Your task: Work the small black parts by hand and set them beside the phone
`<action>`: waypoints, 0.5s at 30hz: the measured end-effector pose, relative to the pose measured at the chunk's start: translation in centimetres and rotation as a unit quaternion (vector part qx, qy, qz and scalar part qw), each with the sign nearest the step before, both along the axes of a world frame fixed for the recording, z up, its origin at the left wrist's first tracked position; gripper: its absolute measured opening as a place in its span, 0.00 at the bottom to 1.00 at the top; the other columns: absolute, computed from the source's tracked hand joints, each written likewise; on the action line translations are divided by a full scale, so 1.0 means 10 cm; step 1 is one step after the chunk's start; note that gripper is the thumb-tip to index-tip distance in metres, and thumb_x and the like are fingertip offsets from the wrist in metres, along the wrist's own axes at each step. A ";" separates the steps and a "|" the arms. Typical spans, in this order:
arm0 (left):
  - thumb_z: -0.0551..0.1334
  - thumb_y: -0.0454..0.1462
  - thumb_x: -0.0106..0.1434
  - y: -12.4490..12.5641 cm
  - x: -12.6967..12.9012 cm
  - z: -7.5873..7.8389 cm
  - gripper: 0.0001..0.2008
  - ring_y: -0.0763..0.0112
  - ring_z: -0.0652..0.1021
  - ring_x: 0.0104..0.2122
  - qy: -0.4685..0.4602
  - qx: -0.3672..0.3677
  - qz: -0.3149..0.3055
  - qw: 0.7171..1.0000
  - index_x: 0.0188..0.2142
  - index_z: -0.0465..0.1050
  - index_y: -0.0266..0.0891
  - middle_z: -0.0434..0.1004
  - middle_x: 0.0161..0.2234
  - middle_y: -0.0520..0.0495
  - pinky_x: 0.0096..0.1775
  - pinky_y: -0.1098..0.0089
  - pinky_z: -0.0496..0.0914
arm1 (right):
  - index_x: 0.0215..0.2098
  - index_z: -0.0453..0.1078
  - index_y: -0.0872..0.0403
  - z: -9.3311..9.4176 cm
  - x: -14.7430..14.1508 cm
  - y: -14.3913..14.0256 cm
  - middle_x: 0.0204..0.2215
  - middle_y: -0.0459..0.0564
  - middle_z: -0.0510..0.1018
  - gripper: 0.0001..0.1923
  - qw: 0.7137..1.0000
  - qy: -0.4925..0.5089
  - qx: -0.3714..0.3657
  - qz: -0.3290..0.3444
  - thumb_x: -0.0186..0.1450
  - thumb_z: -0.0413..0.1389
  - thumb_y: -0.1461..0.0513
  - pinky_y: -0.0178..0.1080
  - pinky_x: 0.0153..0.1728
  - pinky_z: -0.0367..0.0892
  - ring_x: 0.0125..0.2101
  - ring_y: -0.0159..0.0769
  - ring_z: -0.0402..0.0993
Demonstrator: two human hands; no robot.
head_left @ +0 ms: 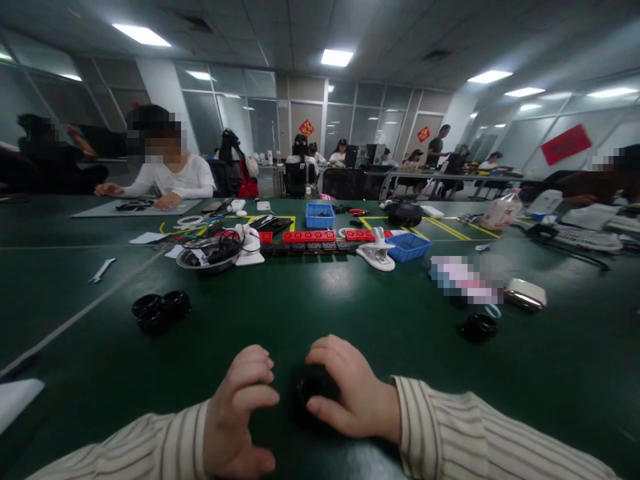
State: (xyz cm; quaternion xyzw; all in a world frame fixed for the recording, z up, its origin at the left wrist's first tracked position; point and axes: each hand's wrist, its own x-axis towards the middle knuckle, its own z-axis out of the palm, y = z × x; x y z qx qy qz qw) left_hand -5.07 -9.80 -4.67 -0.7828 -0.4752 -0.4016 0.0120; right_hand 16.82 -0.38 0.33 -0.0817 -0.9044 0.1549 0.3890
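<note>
My right hand [353,390] curves its fingers and thumb round a black round part [309,393] on the green table, and its palm hides much of the part. It looks like the other black ring-shaped parts nearby. My left hand [243,410] is just left of it, empty, with fingers bent and thumb apart, not touching the part. Three similar black ring-shaped parts [161,310] sit close together at the left, and a single black ring-shaped part [479,327] lies at the right.
Across the table's middle runs a row of red and black power-strip-like blocks [309,237], between a metal bowl [210,260] of cables and a blue tray [409,248]. A wrench [103,270] lies left; a white-and-gold case [526,295] lies right. A person [173,177] sits opposite.
</note>
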 end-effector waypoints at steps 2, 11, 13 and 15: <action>0.50 0.63 0.53 0.13 0.02 0.02 0.33 0.56 0.67 0.45 -0.006 -0.020 -0.019 1.000 0.48 0.58 0.43 0.61 0.44 0.42 0.46 0.57 0.67 | 0.48 0.58 0.60 -0.08 0.01 -0.04 0.41 0.56 0.66 0.31 1.000 -0.009 -0.016 -0.012 0.64 0.40 0.42 0.39 0.41 0.61 0.41 0.37 0.63; 0.64 0.44 0.51 0.23 0.31 0.17 0.20 0.58 0.70 0.41 0.101 -0.308 -0.044 0.945 0.41 0.65 0.39 0.69 0.42 0.43 0.46 0.58 0.66 | 0.36 0.63 0.55 -0.29 -0.13 -0.06 0.31 0.47 0.68 0.28 0.968 -0.237 -0.028 -0.074 0.55 0.53 0.40 0.35 0.30 0.58 0.29 0.34 0.62; 0.66 0.42 0.48 0.31 0.35 0.20 0.19 0.59 0.70 0.39 0.087 -0.341 -0.021 0.936 0.38 0.66 0.38 0.69 0.39 0.45 0.44 0.60 0.66 | 0.35 0.63 0.56 -0.27 -0.17 -0.04 0.31 0.47 0.68 0.26 0.956 -0.275 -0.030 -0.092 0.54 0.56 0.42 0.35 0.29 0.58 0.30 0.34 0.62; 0.67 0.41 0.46 0.40 0.38 0.21 0.17 0.60 0.69 0.37 0.073 -0.336 0.007 0.939 0.35 0.66 0.37 0.69 0.37 0.45 0.42 0.60 0.65 | 0.36 0.63 0.55 -0.23 -0.20 -0.01 0.32 0.47 0.68 0.23 0.953 -0.281 -0.030 -0.113 0.56 0.56 0.45 0.36 0.30 0.57 0.30 0.35 0.62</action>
